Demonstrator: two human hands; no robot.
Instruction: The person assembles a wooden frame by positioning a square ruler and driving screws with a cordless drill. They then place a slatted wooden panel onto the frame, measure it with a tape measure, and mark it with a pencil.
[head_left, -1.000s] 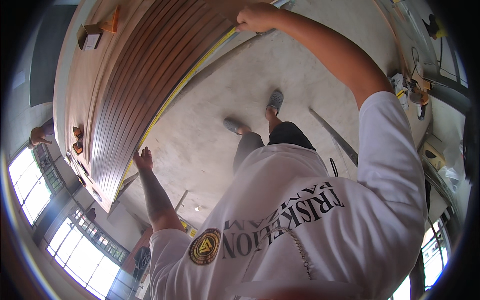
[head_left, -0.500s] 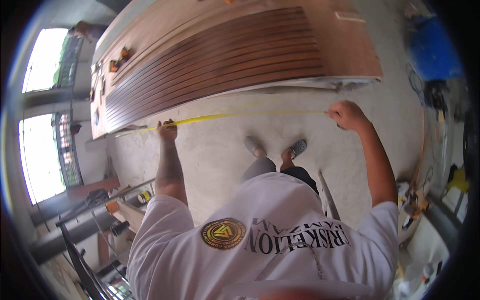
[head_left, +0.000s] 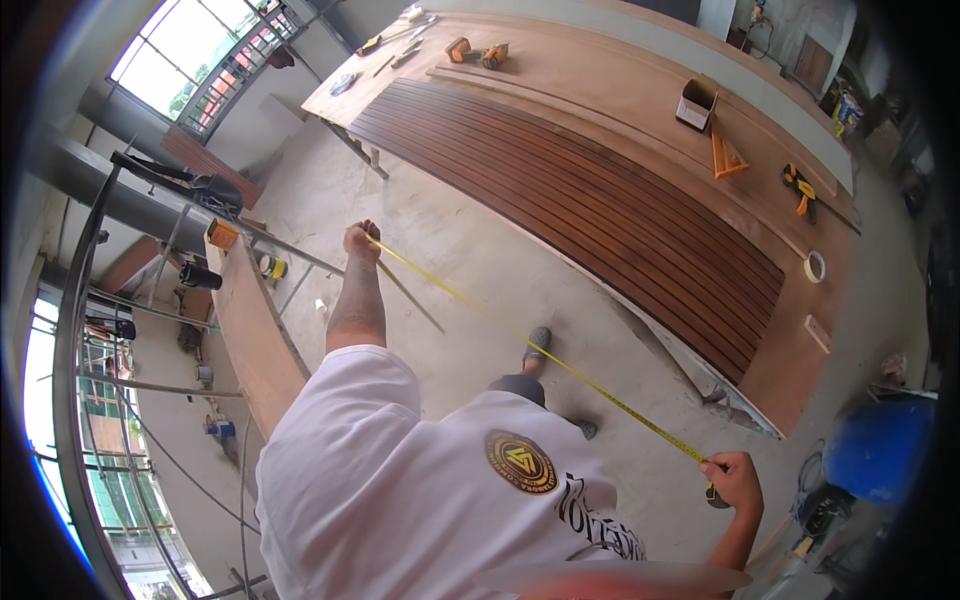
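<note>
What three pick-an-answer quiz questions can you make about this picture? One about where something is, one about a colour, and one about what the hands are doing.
1. Where is the roll of tape?
A. on the floor
B. on the wooden bench
C. in a hand

2. What colour is the measuring tape?
A. yellow
B. red
C. green

3. How is the measuring tape?
A. rolled up
B. pulled out straight between two hands
C. lying loose on the floor

Answers:
1 B, it lies on the light bench beside the dark slatted panel.
2 A, the strip is yellow.
3 B, the left hand holds one end and the right hand the other, with the tape tight above the concrete floor.
</note>
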